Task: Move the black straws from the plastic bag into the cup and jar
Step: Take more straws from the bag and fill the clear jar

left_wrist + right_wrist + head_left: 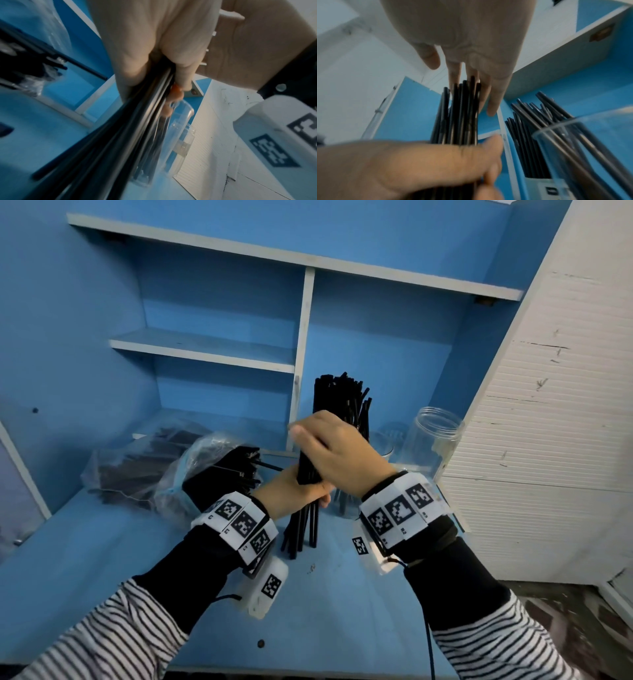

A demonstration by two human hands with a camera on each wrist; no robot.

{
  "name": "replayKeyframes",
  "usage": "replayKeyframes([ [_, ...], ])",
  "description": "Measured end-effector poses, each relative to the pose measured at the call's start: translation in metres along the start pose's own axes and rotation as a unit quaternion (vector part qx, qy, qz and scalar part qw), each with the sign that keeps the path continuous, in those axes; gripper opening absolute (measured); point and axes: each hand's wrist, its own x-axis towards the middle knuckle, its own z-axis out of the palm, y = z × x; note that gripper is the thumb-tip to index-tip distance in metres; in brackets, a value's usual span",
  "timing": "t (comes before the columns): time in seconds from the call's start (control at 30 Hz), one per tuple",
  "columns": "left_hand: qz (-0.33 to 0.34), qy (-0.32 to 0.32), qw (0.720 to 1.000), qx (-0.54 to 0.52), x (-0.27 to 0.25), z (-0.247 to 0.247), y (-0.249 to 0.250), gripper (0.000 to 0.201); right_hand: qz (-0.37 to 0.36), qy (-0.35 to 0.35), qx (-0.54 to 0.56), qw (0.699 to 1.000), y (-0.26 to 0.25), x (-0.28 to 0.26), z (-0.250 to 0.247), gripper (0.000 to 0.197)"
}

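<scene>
My left hand point(294, 491) grips a bundle of black straws point(306, 467) upright, its lower ends fanned out on the blue desk point(137, 559). My right hand point(329, 446) lies against the bundle's upper part; the right wrist view shows its fingers point(491, 97) straight behind the straw tops point(465, 94), thumb apart. A clear cup point(590, 148) holding several black straws stands just right of the bundle, mostly hidden by my right hand in the head view. An empty clear jar point(431, 440) stands further right. The plastic bag point(144, 470) with more straws lies on the left.
Blue shelves with white edges point(205, 350) rise behind the desk, with a white upright divider point(303, 354) right behind the bundle. A white ribbed panel point(548, 422) closes off the right side, close to the jar.
</scene>
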Motion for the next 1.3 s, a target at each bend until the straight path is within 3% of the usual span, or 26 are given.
replayKeyframes([
  [0.07, -0.044, -0.04, 0.998, 0.026, -0.001, 0.0, -0.01, 0.022, -0.001, -0.003, -0.027, 1.0, 0.004, -0.003, 0.007, 0.037],
  [0.17, -0.062, -0.033, 0.997, 0.037, -0.007, 0.001, -0.013, 0.035, -0.016, 0.005, -0.04, 0.999, 0.003, -0.004, 0.005, 0.037],
  [0.27, -0.037, -0.007, 0.999, 0.003, -0.007, 0.003, -0.009, 0.036, -0.019, 0.014, -0.029, 0.999, 0.0, -0.004, -0.003, 0.062],
  [0.37, -0.004, -0.003, 0.999, -0.051, -0.009, 0.0, 0.003, 0.041, 0.043, 0.074, 0.098, 0.991, -0.005, -0.007, -0.016, 0.096],
  [0.47, 0.018, -0.067, 0.996, -0.061, -0.019, -0.004, 0.018, 0.041, 0.086, 0.05, 0.192, 0.976, -0.003, -0.011, -0.025, 0.101],
  [0.53, 0.027, -0.142, 0.989, -0.019, -0.027, -0.005, 0.029, 0.044, 0.087, -0.028, 0.181, 0.979, 0.0, -0.015, -0.027, 0.083],
  [0.6, 0.022, -0.208, 0.978, 0.01, -0.032, -0.005, 0.035, 0.046, 0.068, -0.091, 0.16, 0.981, 0.0, -0.019, -0.027, 0.049],
  [0.7, 0.018, -0.229, 0.973, -0.011, -0.028, -0.003, 0.036, 0.045, 0.033, -0.099, 0.164, 0.981, 0.0, -0.019, -0.032, 0.01],
  [0.77, 0.046, -0.199, 0.978, -0.033, -0.023, -0.001, 0.038, 0.037, 0.031, -0.077, 0.148, 0.985, -0.001, -0.016, -0.041, 0.005],
  [0.87, 0.105, -0.07, 0.99, -0.07, -0.014, 0.003, 0.042, 0.019, 0.025, -0.008, 0.107, 0.994, -0.003, -0.01, -0.061, 0.015],
  [0.97, 0.123, 0.051, 0.99, -0.041, -0.003, 0.005, 0.041, 0.045, 0.021, 0.091, 0.11, 0.99, -0.001, -0.007, -0.085, 0.019],
  [1.03, 0.117, 0.094, 0.988, -0.033, 0.004, 0.007, 0.037, 0.059, 0.023, 0.146, 0.095, 0.984, 0.002, -0.007, -0.098, 0.021],
  [1.2, 0.054, 0.084, 0.995, -0.007, 0.034, 0.02, 0.015, 0.099, 0.051, 0.231, 0.065, 0.969, 0.013, -0.007, -0.123, 0.031],
  [1.3, 0.069, 0.089, 0.994, -0.013, 0.049, 0.029, 0.017, 0.093, 0.064, 0.252, 0.05, 0.964, 0.018, -0.002, -0.135, 0.037],
])
